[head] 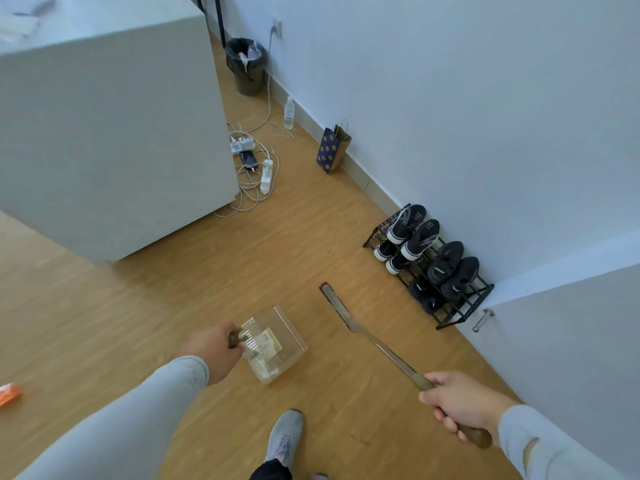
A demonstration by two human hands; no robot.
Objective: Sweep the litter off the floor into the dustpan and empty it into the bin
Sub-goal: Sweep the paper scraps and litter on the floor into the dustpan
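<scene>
My left hand (215, 348) grips the dark handle of a clear plastic dustpan (289, 336), held low over the wooden floor. Pale scraps of litter (266, 344) lie inside the pan. My right hand (460, 403) grips the brown handle of a long broom (377, 348). Its narrow head (334, 303) points away from me, to the right of the pan. The dark bin (246, 65) with a black liner stands far off by the wall, past a white block.
A large white block (114, 133) fills the left. Power strips and tangled cables (256, 168) lie beside it. A water bottle (289, 112), paper bag (332, 148) and shoe rack (429, 268) line the right wall. An orange item (8, 393) lies at the left edge. My shoe (285, 436) is below.
</scene>
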